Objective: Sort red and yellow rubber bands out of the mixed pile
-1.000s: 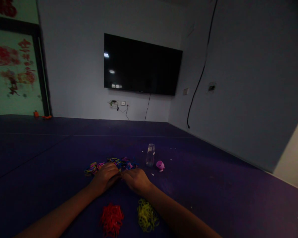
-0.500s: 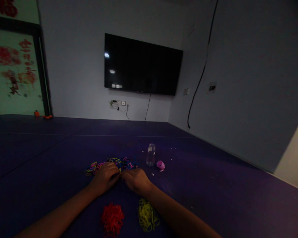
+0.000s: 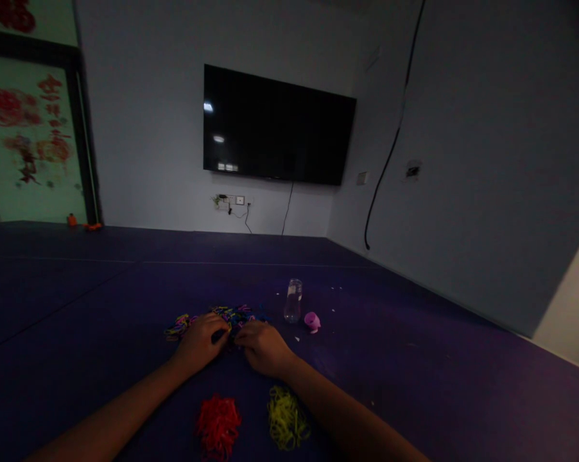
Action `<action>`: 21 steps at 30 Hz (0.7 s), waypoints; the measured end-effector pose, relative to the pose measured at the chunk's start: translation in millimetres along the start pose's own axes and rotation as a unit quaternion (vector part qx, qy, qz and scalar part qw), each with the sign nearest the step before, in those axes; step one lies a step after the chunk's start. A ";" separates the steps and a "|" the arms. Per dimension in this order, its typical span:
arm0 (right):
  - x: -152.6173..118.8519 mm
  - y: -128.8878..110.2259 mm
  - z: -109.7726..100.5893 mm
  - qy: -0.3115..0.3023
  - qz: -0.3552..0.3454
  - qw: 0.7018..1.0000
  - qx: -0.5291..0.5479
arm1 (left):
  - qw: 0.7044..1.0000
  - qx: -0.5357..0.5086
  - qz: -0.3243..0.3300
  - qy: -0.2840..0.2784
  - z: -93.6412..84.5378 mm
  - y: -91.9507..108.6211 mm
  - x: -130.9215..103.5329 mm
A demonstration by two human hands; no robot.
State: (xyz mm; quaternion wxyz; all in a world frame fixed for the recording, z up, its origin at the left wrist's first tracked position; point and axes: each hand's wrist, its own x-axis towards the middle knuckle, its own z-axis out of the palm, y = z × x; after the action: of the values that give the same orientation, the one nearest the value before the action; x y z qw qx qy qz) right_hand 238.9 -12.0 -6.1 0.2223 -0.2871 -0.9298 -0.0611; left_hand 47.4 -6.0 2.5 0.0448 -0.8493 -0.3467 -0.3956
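Note:
A mixed heap of small coloured rubber bands point(image 3: 239, 314) lies on the purple surface, partly hidden by my hands. At its near edge my left hand point(image 3: 203, 339) is closed, thumb and forefinger curled into a ring, with a bit of yellow band at the fingertips. Just to the right, my right hand point(image 3: 262, 346) is pinched, its fingertips close to the left ones. Whatever it grips is too small to make out. Nearer to me are a pile of red rubber bands point(image 3: 218, 425) and, beside my right forearm, a pile of yellow-green rubber bands point(image 3: 287, 418).
Behind my right hand a clear bottle point(image 3: 293, 301) stands upright, with a pink cap point(image 3: 312, 321) beside it. White scraps point(image 3: 297, 339) dot the purple surface point(image 3: 126, 295). A television point(image 3: 277, 125) hangs on the far wall, and a black cable point(image 3: 389, 154) dangles at the right.
My fingertips have moved slightly apart, and the left thumb and forefinger now form a rounder ring. The yellow bit between the hands now shows at the left fingertips. The piles look unchanged.

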 end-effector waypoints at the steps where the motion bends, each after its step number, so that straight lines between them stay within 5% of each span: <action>1: 0.3 0.4 0.5 0.003 0.001 1.000 -0.001 | 1.000 -0.001 0.001 -0.004 -0.3 0.2 0.1; 12: -0.1 1.3 2.7 0.048 -0.007 0.999 -0.004 | 1.000 -0.018 0.016 0.015 -0.7 0.0 -0.6; 21: 0.0 -5.3 -5.0 0.022 0.011 0.999 -0.026 | 1.000 -0.016 0.022 0.005 1.2 -2.5 0.4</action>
State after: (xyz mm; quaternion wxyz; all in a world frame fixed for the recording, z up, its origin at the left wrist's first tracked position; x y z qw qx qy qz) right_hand 237.9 -17.6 -1.6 0.2362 -0.3020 -0.9193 -0.0895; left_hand 46.8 -3.5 1.5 0.0416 -0.8554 -0.3207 -0.4047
